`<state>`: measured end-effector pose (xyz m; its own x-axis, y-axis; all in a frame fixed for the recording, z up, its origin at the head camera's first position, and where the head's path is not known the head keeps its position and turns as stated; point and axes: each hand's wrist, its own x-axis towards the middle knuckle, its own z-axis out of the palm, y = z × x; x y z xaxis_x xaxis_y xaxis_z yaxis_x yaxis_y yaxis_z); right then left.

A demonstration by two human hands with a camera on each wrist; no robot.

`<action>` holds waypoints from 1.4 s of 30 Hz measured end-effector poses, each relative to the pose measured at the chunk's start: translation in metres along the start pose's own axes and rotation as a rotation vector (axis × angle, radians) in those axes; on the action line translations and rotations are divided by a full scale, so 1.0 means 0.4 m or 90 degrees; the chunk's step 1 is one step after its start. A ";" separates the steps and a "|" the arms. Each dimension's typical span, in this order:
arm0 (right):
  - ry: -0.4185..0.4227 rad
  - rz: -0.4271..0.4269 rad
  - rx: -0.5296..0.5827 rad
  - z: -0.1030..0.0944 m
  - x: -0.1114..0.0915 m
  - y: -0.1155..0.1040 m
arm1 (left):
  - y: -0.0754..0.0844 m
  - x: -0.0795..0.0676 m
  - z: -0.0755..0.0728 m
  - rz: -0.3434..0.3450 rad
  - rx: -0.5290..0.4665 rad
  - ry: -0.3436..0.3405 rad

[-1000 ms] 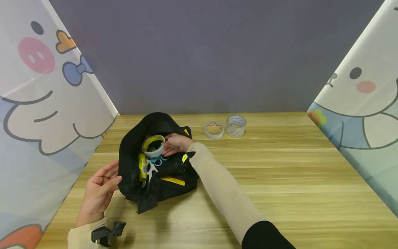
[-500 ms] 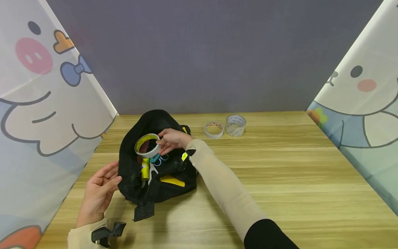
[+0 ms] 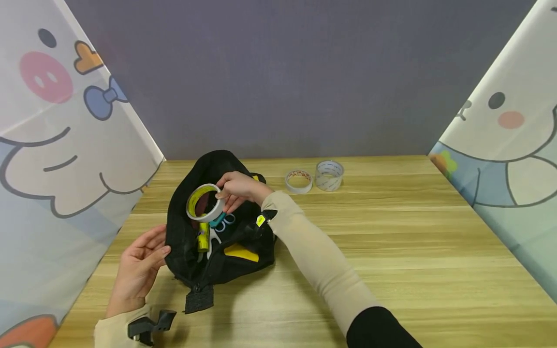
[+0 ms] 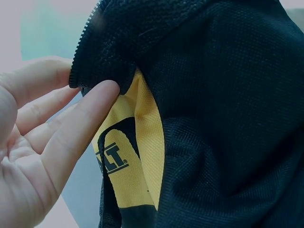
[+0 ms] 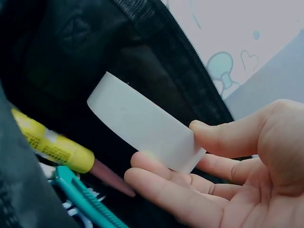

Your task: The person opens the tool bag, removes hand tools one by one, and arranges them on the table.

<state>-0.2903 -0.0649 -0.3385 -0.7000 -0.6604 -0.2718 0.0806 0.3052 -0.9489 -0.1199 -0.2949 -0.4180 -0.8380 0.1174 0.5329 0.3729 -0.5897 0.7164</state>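
Observation:
A black zippered tool bag [image 3: 178, 241] with yellow patches stands unzipped at the left of the table. My left hand [image 3: 141, 263] pinches the bag's zippered edge between thumb and fingers; the left wrist view shows the edge [image 4: 102, 61] up close. Over the bag's opening, my right hand [image 3: 239, 188] holds a white tape roll [image 3: 213, 214] with a yellow inner core, thumb on one side and fingers on the other. Below it in the bag lie a yellow tube [image 3: 203, 237], a teal-handled tool [image 5: 85, 194] and scissors with pale blue handles [image 3: 221, 226].
Two more rolls stand at the back of the wooden table [image 3: 391, 232]: a narrow white tape roll [image 3: 299, 186] and a wider clear tape roll [image 3: 329, 181]. A grey panel [image 3: 278, 82] closes off the back, and cartoon-printed sheets flank both sides.
The right hand has lifted the white tape roll slightly up and to the left, uncovering more of the tools beneath. My left hand stays on the bag's edge.

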 end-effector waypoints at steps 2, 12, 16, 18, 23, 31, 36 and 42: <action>0.002 -0.006 -0.010 -0.003 -0.009 -0.008 | -0.001 0.000 -0.001 0.001 -0.004 -0.003; 0.005 -0.038 -0.007 -0.028 -0.045 -0.021 | -0.004 0.000 -0.001 -0.001 -0.003 0.002; 0.013 -0.055 -0.001 -0.040 -0.067 -0.028 | -0.003 0.001 0.001 0.000 -0.006 0.002; 0.021 -0.061 0.008 -0.047 -0.075 -0.029 | -0.003 0.001 0.001 0.000 -0.010 -0.001; 0.046 -0.071 0.042 -0.068 -0.090 -0.024 | -0.003 0.001 0.000 0.002 -0.014 -0.002; 0.073 -0.102 0.069 -0.103 -0.124 -0.015 | -0.005 0.001 -0.002 0.002 -0.026 -0.013; 0.094 -0.123 0.095 -0.133 -0.158 -0.009 | -0.007 0.001 -0.001 0.002 -0.026 -0.020; 0.123 -0.143 0.116 -0.181 -0.193 0.013 | -0.004 0.002 -0.001 0.001 -0.023 -0.015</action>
<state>-0.2871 0.0373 -0.3110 -0.8348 -0.5495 -0.0345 0.0227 0.0284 -0.9993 -0.1214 -0.2942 -0.4190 -0.8278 0.1351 0.5445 0.3591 -0.6181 0.6993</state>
